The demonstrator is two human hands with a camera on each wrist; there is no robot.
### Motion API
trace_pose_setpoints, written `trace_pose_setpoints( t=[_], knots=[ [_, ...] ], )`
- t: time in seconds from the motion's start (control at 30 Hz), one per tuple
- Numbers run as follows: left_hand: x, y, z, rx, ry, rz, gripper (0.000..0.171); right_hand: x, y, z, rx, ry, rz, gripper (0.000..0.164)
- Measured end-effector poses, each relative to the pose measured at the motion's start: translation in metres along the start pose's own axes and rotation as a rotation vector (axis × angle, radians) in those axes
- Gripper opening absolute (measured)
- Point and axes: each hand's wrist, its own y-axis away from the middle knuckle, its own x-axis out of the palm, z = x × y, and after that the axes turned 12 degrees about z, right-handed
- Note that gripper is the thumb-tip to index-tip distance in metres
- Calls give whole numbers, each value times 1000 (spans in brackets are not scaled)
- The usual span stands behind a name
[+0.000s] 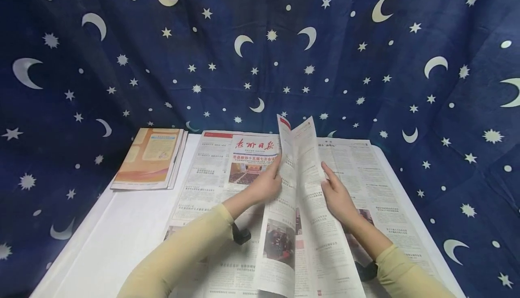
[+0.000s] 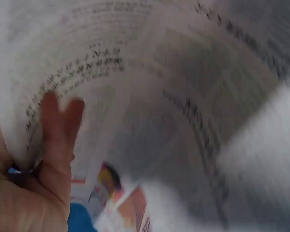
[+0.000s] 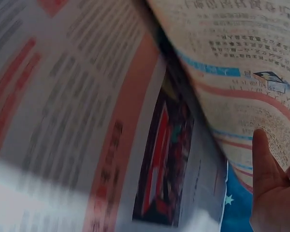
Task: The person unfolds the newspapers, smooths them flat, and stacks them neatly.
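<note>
A large newspaper with a red title lies spread out, and two of its sheets stand raised in the middle, parted in a V. My left hand grips the edge of the left raised sheet. On the other side, my right hand holds the right raised sheet by its outer edge. In the left wrist view the left hand has the curved page between its digits. The right wrist view has the right thumb lying on a printed page, its other fingers mostly hidden.
A small stack of orange-covered papers lies at the back left of the white table. Behind the table hangs a dark blue curtain with moons and stars, and the raised sheets' tops stand before it.
</note>
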Motion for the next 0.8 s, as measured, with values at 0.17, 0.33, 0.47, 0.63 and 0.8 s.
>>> trace_pose_setpoints(
  t=[0.17, 0.33, 0.47, 0.63, 0.8],
  knots=[
    [-29, 18, 8, 8, -29, -4, 72, -12, 4, 2, 44, 81, 22, 61],
    [-54, 35, 20, 14, -64, -23, 73, -24, 3, 3, 96, 90, 76, 66],
    [-73, 46, 28, 49, -60, -41, 74, -32, 3, 2, 115, 80, 52, 65],
    [-98, 59, 34, 69, -28, -84, 71, -48, 8, -5, 135, 156, -26, 64],
    [-125, 72, 43, 43, 20, -123, 71, -66, 14, -11, 132, 253, -75, 63]
  ],
)
